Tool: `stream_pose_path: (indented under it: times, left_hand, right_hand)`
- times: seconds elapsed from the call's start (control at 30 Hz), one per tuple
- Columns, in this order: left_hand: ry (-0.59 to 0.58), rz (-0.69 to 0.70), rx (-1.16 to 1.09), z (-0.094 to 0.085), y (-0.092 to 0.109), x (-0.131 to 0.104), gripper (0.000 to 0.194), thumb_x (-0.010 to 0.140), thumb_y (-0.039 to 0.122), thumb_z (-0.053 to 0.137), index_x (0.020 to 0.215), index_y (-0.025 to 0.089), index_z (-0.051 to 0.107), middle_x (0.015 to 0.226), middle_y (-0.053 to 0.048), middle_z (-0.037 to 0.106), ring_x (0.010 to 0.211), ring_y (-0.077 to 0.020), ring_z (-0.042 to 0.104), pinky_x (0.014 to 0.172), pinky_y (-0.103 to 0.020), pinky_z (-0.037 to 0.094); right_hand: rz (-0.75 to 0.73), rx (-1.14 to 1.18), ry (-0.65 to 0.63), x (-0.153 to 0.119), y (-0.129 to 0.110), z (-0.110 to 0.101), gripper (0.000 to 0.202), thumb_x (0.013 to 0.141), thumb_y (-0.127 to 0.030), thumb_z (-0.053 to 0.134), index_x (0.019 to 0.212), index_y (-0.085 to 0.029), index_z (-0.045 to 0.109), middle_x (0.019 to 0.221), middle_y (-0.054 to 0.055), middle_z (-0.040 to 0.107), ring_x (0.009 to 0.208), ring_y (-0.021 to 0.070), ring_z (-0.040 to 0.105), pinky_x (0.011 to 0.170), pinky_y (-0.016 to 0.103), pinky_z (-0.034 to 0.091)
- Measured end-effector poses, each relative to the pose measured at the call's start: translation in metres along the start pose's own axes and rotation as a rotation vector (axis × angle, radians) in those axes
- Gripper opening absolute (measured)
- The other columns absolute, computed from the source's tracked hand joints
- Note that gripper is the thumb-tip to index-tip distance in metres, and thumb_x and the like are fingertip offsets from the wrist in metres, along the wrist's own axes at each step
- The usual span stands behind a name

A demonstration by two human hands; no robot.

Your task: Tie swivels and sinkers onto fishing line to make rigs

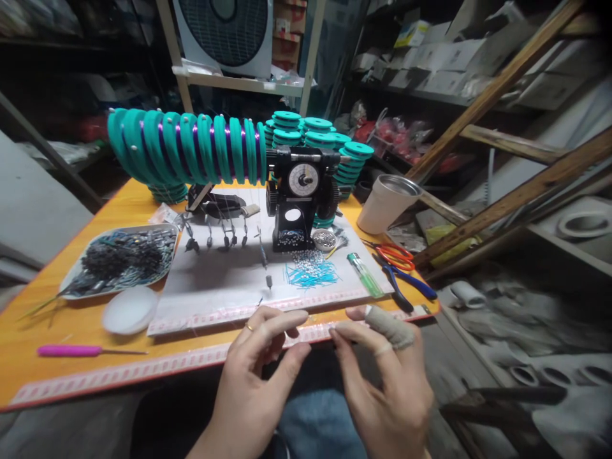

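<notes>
Currently left hand (261,370), right hand (394,376) apart, both near printed strip (191,358)

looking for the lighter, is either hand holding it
No, the green lighter lies on the white board, apart from both the left hand and the right hand.

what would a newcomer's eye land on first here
Most likely the long row of teal spools, with purple showing between them, jutting left from the black machine toward the back of the white board. Next, perhaps, the bright blue pieces scattered in front of that machine. Then the two bare hands at the table's near edge, the right hand with one finger wrapped.
</notes>
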State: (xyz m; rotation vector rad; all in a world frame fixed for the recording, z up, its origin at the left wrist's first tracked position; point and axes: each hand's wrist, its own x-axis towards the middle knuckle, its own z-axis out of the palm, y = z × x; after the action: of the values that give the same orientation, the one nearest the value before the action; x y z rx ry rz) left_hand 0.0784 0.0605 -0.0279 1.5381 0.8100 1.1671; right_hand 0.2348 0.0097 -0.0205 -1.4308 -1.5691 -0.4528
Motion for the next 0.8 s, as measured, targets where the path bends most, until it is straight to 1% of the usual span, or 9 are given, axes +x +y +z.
stream_pose_path:
  times: [0.1,0.2,0.27,0.3,0.37,0.47,0.57,0.67,0.8]
  left_hand:
    - [-0.005,-0.022,-0.093,0.003,0.002,0.003,0.030,0.090,0.025,0.070,0.118,0.037,0.071,0.095,0.000,0.059,0.085,-0.0097,0.062,0.072,-0.014,0.052]
    - [-0.015,-0.034,-0.205,0.002,0.005,0.004,0.019,0.088,0.024,0.072,0.104,0.033,0.077,0.089,0.000,0.060,0.082,-0.0090,0.063,0.073,-0.014,0.054]
    - [-0.013,-0.018,-0.248,0.000,0.006,0.002,0.013,0.087,0.021,0.072,0.093,0.030,0.079,0.085,0.001,0.060,0.080,-0.0085,0.063,0.073,-0.013,0.054]
    - [-0.006,-0.008,-0.255,-0.001,0.006,0.001,0.012,0.087,0.020,0.072,0.090,0.029,0.079,0.083,0.001,0.060,0.080,-0.0082,0.063,0.073,-0.013,0.054]
    - [0.013,0.008,-0.246,-0.004,0.006,-0.001,0.013,0.086,0.018,0.072,0.090,0.029,0.079,0.082,0.001,0.061,0.079,-0.0078,0.063,0.073,-0.013,0.054]
    - [0.035,0.018,-0.239,-0.007,0.006,-0.004,0.012,0.086,0.017,0.073,0.088,0.027,0.079,0.081,0.001,0.061,0.078,-0.0073,0.063,0.073,-0.012,0.053]
    - [0.045,0.012,-0.263,-0.008,0.006,-0.006,0.010,0.084,0.017,0.075,0.085,0.026,0.078,0.081,0.002,0.062,0.078,-0.0066,0.063,0.075,-0.012,0.053]
    - [0.050,0.003,-0.288,-0.010,0.007,-0.006,0.009,0.082,0.016,0.076,0.081,0.025,0.077,0.079,0.002,0.061,0.076,-0.0064,0.063,0.073,-0.012,0.053]
    - [0.052,-0.006,-0.296,-0.011,0.008,-0.005,0.008,0.082,0.017,0.078,0.079,0.025,0.077,0.078,0.003,0.060,0.075,-0.0063,0.063,0.076,-0.013,0.054]
  right_hand:
    - [0.224,0.293,-0.061,-0.008,-0.010,0.004,0.015,0.091,-0.010,0.065,0.101,-0.022,0.068,0.105,0.006,0.068,0.102,0.0193,0.065,0.090,0.030,0.053]
    - [0.480,0.575,-0.171,-0.014,-0.019,0.011,0.012,0.094,-0.019,0.064,0.098,-0.029,0.070,0.106,0.003,0.071,0.105,0.0189,0.067,0.087,0.028,0.055]
    - [0.581,0.712,-0.211,-0.015,-0.024,0.015,0.011,0.094,-0.023,0.065,0.097,-0.031,0.071,0.105,0.001,0.073,0.105,0.0182,0.068,0.086,0.026,0.054]
    - [0.611,0.767,-0.216,-0.014,-0.026,0.017,0.009,0.094,-0.025,0.065,0.096,-0.032,0.072,0.103,0.000,0.073,0.103,0.0176,0.068,0.086,0.025,0.054]
    - [0.648,0.852,-0.214,-0.013,-0.029,0.020,0.008,0.094,-0.028,0.066,0.093,-0.031,0.073,0.100,0.000,0.073,0.101,0.0172,0.068,0.088,0.025,0.053]
    - [0.687,0.941,-0.248,-0.012,-0.032,0.022,0.008,0.094,-0.032,0.066,0.093,-0.030,0.073,0.102,0.002,0.073,0.101,0.0186,0.067,0.089,0.027,0.053]
    - [0.718,0.997,-0.321,-0.013,-0.034,0.022,0.012,0.096,-0.035,0.063,0.095,-0.029,0.073,0.104,0.003,0.073,0.105,0.0206,0.067,0.092,0.030,0.052]
    - [0.748,1.043,-0.373,-0.015,-0.035,0.021,0.015,0.097,-0.037,0.062,0.096,-0.028,0.074,0.105,0.005,0.072,0.106,0.0216,0.067,0.094,0.031,0.051]
    - [0.766,1.108,-0.401,-0.017,-0.035,0.021,0.013,0.097,-0.036,0.062,0.097,-0.028,0.073,0.109,0.004,0.071,0.110,0.0209,0.065,0.095,0.030,0.051]
